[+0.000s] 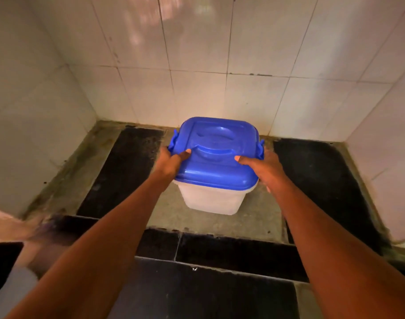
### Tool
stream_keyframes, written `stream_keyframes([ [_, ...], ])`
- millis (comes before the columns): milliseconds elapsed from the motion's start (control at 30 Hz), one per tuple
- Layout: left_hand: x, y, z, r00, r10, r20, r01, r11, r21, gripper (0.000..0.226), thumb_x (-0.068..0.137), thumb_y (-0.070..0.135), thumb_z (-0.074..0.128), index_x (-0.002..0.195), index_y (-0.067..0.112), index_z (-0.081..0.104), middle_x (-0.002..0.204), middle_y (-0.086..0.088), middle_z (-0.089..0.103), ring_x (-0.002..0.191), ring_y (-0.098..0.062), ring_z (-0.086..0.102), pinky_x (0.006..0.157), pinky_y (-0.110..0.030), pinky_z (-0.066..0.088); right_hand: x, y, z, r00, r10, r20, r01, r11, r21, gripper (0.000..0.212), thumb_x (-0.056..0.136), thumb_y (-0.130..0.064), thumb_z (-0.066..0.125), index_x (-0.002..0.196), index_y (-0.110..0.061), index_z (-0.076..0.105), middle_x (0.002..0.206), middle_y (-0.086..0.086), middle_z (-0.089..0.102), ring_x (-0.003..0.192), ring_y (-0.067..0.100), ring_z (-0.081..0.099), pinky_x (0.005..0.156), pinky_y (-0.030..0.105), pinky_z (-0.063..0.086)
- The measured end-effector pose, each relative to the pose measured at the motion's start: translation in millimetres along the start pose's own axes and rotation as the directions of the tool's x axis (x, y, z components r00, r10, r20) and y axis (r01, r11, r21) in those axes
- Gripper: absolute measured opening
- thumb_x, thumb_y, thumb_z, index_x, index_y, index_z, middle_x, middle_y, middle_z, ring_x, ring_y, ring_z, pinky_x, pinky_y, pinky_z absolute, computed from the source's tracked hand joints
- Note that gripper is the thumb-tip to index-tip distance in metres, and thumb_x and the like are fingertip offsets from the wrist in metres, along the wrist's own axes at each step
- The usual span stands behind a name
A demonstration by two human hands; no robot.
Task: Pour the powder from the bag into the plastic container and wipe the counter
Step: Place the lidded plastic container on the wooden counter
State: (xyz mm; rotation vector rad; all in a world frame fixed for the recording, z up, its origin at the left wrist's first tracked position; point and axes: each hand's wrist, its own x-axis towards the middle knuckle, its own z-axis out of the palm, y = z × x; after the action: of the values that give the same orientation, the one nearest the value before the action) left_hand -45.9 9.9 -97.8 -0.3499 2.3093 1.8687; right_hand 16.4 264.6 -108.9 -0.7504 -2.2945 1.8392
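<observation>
A square translucent plastic container [211, 200] with a blue clip-on lid [216, 143] is in the middle of the head view, over the counter near the back wall. My left hand [171, 161] grips its left side, thumb lying on the lid. My right hand [262, 165] grips the right side by the blue clip, thumb on the lid too. The lid is closed. Whether the container rests on the counter or hangs just above it, I cannot tell. No bag of powder is in view.
The counter [219, 226] is grey cement with black stone slabs [123, 171] left, right and along the front. White tiled walls [196, 65] close it in at the back and both sides. Something blurred and pale [6, 224] lies at the left edge.
</observation>
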Motion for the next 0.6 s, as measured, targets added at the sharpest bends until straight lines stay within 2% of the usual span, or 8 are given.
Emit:
stream_keyframes([
  [100,-33.9,4.9,-10.2,0.989,-0.137,-0.052,0.130,0.984,-0.122,0.051,0.074,0.013,0.081,0.118,0.002,0.059,0.109,-0.011,0.069,0.086,-0.024,0.069,0.071,-0.032,0.057,-28.5,-5.2,-10.2,0.998,0.008,0.069,-0.006,0.999,-0.035,0.086,0.046,-0.047,0.096,0.124,-0.034,0.061,0.115,-0.009,0.074,0.099,0.014,0.073,0.086,0.042,0.062],
  [167,-69.0,9.6,-23.9,0.976,-0.214,-0.046,0.205,0.967,-0.152,0.049,0.069,0.012,0.082,0.114,0.001,0.065,0.105,-0.013,0.073,0.087,-0.029,0.072,0.074,-0.038,0.060,-61.7,-11.1,-19.4,0.995,0.016,0.099,-0.012,0.999,-0.043,0.090,0.051,-0.039,0.098,0.131,-0.028,0.058,0.120,-0.006,0.073,0.103,0.013,0.073,0.086,0.041,0.062],
  [267,-127.3,30.8,-52.8,0.950,-0.313,-0.013,0.309,0.943,-0.125,0.054,0.055,0.016,0.084,0.106,0.003,0.071,0.102,-0.015,0.075,0.090,-0.031,0.073,0.079,-0.046,0.061,-122.9,-30.0,-38.2,0.988,0.070,0.140,-0.066,0.997,-0.029,0.080,0.056,-0.020,0.099,0.127,-0.017,0.061,0.117,0.001,0.075,0.102,0.016,0.074,0.087,0.044,0.062],
  [333,-164.1,46.4,-75.4,0.929,-0.371,-0.002,0.370,0.925,-0.089,0.055,0.049,0.017,0.084,0.101,0.004,0.072,0.099,-0.014,0.076,0.089,-0.031,0.074,0.080,-0.049,0.060,-170.4,-50.0,-50.1,0.978,0.115,0.173,-0.109,0.993,-0.045,0.082,0.055,-0.028,0.099,0.127,-0.022,0.061,0.119,-0.001,0.074,0.106,0.018,0.073,0.092,0.047,0.060],
  [433,-226.2,92.2,-110.7,0.879,-0.473,-0.049,0.471,0.880,-0.056,0.057,0.044,0.018,0.085,0.100,0.008,0.072,0.095,-0.011,0.076,0.084,-0.030,0.074,0.079,-0.051,0.060,-247.4,-100.4,-72.6,0.970,0.181,0.164,-0.175,0.983,-0.051,0.090,0.051,-0.042,0.100,0.130,-0.035,0.057,0.126,-0.009,0.069,0.111,0.013,0.070,0.096,0.044,0.058],
  [533,-296.9,159.6,-141.4,0.859,-0.510,-0.035,0.509,0.860,-0.044,0.048,0.056,0.009,0.083,0.102,0.001,0.070,0.094,-0.012,0.075,0.078,-0.028,0.072,0.076,-0.042,0.061,-329.5,-172.9,-97.6,0.966,0.241,0.094,-0.238,0.970,-0.044,0.079,0.060,-0.029,0.098,0.125,-0.036,0.055,0.116,-0.018,0.067,0.096,-0.010,0.066,0.089,0.025,0.054],
  [600,-345.5,208.0,-167.0,0.852,-0.524,-0.010,0.523,0.851,-0.046,0.046,0.057,0.006,0.084,0.101,0.001,0.071,0.096,-0.014,0.075,0.078,-0.029,0.072,0.075,-0.041,0.061,-377.9,-225.6,-119.9,0.960,0.268,0.083,-0.264,0.963,-0.053,0.080,0.060,-0.026,0.098,0.127,-0.030,0.056,0.115,-0.017,0.069,0.093,-0.011,0.067,0.090,0.026,0.056],
])
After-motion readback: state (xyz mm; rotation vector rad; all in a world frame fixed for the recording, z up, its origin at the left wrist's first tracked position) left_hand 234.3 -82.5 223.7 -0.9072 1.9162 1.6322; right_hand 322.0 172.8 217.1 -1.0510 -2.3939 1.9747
